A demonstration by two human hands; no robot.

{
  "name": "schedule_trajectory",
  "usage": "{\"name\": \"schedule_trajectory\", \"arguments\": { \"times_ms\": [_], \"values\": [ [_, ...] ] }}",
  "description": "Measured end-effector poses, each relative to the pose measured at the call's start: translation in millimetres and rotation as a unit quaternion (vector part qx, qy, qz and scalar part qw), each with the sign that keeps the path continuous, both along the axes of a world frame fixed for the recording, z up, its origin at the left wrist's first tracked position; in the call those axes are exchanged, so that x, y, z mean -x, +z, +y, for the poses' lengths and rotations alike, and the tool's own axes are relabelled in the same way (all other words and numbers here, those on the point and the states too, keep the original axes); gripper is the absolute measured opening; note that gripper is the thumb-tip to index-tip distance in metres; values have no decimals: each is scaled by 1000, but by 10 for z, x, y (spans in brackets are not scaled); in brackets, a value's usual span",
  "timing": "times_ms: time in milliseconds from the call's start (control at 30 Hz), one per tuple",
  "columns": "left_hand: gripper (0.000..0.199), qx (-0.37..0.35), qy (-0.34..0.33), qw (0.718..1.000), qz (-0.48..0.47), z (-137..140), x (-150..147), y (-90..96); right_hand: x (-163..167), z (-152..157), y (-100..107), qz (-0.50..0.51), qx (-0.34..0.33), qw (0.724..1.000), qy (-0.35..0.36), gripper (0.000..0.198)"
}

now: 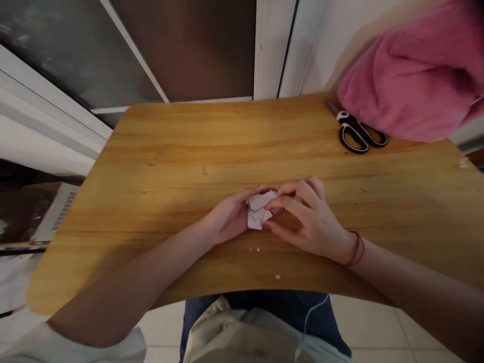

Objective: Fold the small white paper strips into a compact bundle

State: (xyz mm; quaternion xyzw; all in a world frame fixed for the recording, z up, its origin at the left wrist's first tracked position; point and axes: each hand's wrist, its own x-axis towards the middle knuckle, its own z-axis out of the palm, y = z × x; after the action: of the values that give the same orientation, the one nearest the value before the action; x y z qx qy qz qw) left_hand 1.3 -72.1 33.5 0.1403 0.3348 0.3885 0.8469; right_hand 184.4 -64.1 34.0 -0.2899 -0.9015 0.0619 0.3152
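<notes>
Several small white paper slips (pixel 256 218) lie in a loose stack in my left hand (pixel 231 217), which is curled around them low over the wooden table. Faint marks show on one slip. My right hand (pixel 312 217) reaches in from the right, its fingers bent and closed at the edge of the slips. The thumb and forefinger touch the paper there. A red cord bracelet (pixel 356 248) circles the right wrist.
Black-handled scissors (pixel 354 132) lie at the table's back right, beside a pink plush cloth (pixel 408 85). Tiny white paper scraps (pixel 278 277) dot the wooden tabletop (pixel 189 151) near its front edge. A box (pixel 56 212) stands at the left.
</notes>
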Motion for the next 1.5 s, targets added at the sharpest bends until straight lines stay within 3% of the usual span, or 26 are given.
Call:
{"name": "schedule_trajectory", "arguments": {
  "times_ms": [100, 267, 733, 1000, 1100, 1333, 1500],
  "values": [
    [33, -1, 13, 1000, 4, 8, 15, 21, 20, -21, -25, -48, -39, 998, 22, 24],
    [33, 0, 11, 1000, -3, 12, 22, 15, 23, -33, -43, -76, -93, 992, 26, 12],
    [27, 0, 3, 1000, -16, 6, 39, 0, -47, 34, -34, -97, -100, 990, 30, 14],
    [31, 13, -7, 1000, 10, 2, 37, -8, -66, 35, -10, -25, -126, 991, 44, 12],
    [30, -7, -12, 1000, -16, 6, 42, -22, -58, 36, 37, 35, -84, 995, 51, 10],
    [31, -12, -16, 999, -31, 15, 51, -47, -74, 69, 113, 131, 88, 987, 38, 17],
    [28, 23, -19, 999, -45, -1, 39, -48, -102, 164, 98, 86, 135, 985, 63, 16]
  ]
}}
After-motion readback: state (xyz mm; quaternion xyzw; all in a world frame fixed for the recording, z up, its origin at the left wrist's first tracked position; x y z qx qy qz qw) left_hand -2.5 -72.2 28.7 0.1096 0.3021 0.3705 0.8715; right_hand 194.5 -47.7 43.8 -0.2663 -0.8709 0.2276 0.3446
